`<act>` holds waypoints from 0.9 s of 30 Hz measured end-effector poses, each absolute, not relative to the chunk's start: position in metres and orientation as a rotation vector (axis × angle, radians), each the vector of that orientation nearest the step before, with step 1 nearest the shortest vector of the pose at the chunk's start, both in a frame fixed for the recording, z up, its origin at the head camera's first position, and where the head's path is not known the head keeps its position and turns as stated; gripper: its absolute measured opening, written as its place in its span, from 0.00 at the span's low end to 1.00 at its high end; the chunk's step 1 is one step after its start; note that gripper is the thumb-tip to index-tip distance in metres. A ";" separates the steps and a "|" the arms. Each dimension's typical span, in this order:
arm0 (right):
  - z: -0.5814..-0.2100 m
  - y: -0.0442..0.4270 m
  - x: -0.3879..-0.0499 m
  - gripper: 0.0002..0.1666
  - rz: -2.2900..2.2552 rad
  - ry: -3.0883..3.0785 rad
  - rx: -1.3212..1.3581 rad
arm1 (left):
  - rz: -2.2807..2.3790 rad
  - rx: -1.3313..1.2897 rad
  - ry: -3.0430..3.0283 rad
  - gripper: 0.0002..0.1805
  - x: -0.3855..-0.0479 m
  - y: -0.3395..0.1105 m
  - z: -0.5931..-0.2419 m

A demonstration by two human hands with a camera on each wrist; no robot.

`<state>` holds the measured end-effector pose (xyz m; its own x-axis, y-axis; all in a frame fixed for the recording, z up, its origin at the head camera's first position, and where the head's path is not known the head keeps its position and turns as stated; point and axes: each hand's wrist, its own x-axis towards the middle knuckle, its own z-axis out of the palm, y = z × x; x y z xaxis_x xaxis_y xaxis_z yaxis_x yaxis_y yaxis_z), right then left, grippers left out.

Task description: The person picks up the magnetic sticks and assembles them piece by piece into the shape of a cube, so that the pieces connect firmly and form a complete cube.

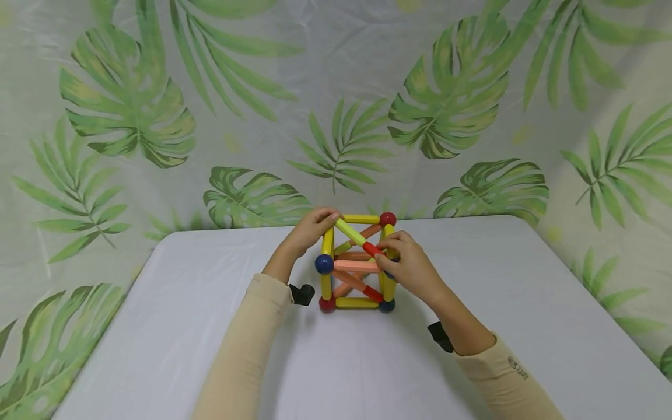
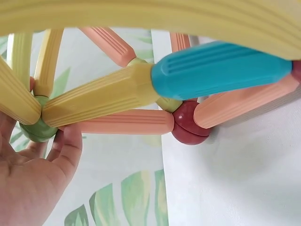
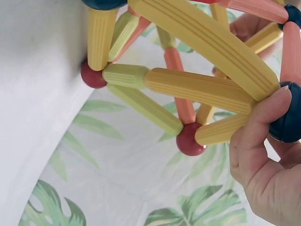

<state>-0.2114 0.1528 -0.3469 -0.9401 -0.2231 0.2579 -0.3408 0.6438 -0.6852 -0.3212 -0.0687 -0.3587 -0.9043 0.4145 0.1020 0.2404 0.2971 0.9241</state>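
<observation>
A cube-shaped frame of ribbed magnetic rods and balls stands on the table. At its back left top corner my left hand (image 1: pixel 313 229) holds a green ball (image 2: pixel 39 128), fingers curled about it. A yellow-green rod (image 1: pixel 350 231), joined to a red rod (image 1: pixel 371 249), slants over the top from that corner to the front right one. There my right hand (image 1: pixel 415 268) pinches the red rod between thumb and finger. In the right wrist view, its fingers also press a dark blue ball (image 3: pixel 290 115) and a yellow rod (image 3: pixel 211 47). The diagonal is hidden there.
A white cloth covers the table (image 1: pixel 199 326). Behind it hangs a leaf-patterned backdrop (image 1: pixel 336 146). Other corners include a dark blue ball (image 1: pixel 324 264) at front left and a red ball (image 1: pixel 387 219) at back right. A blue rod (image 2: pixel 221 70) appears in the left wrist view.
</observation>
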 end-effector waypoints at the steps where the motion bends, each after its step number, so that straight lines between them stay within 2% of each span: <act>1: -0.347 0.153 -0.211 0.16 1.183 -2.710 0.468 | 1.671 0.619 2.400 0.18 -0.321 -0.069 -0.359; 10: -0.347 0.152 -0.212 0.14 1.227 -2.715 0.441 | 1.696 0.575 2.382 0.13 -0.320 -0.071 -0.360; 27: -0.348 0.164 -0.222 0.14 1.305 -2.721 0.520 | 1.754 0.571 2.385 0.18 -0.308 -0.073 -0.360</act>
<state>-0.2217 0.1635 -0.3483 -0.9392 -0.2675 0.2152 -0.3353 0.5798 -0.7426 -0.3083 -0.0730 -0.3601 -0.9205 0.3720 0.1197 0.2251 0.2545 0.9405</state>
